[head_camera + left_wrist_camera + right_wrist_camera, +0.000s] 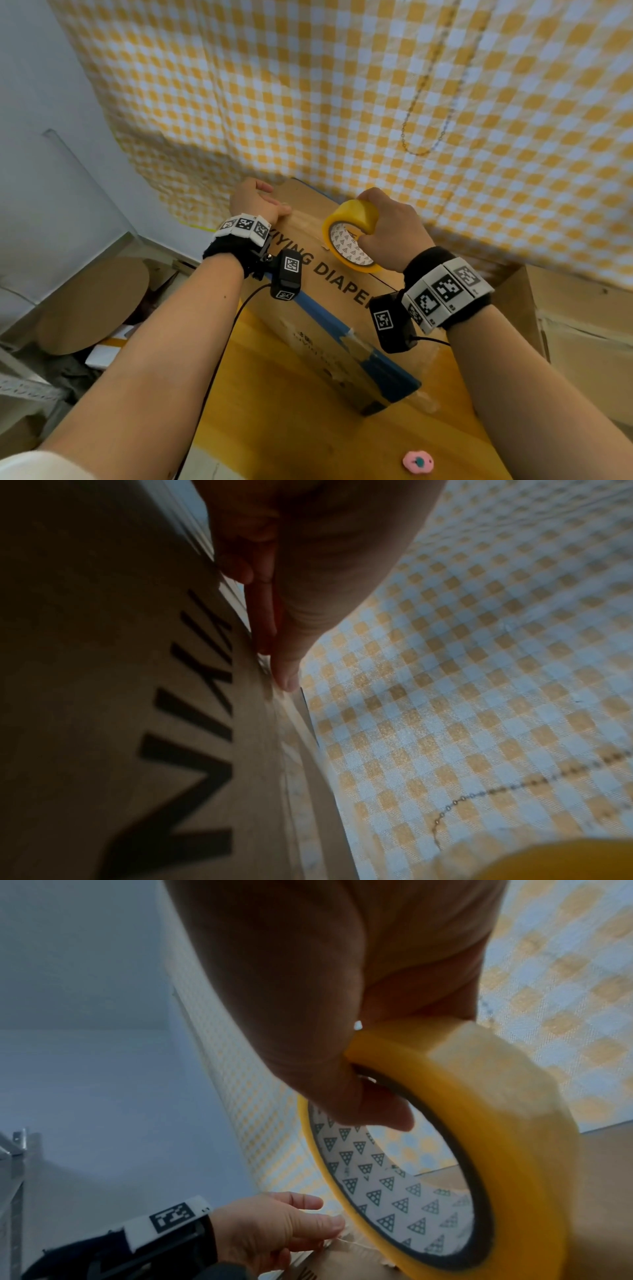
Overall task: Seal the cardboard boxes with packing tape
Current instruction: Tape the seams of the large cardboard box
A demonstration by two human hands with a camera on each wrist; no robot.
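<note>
Checked curtain (pixel 342 102) hangs right behind diaper box (pixel 308 274), blocking your far reach; bare yellow tabletop (pixel 274 428) passable in front.

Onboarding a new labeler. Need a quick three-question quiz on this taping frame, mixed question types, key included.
1. True or false: the right hand holds the tape roll with its thumb through the core.
2. What does the left hand press on? A) the tape end on the cardboard box B) the checked cloth C) the pink object
3. Fill in: the tape roll is ____ in colour.

Key: 1 true; 2 A; 3 yellow.
</note>
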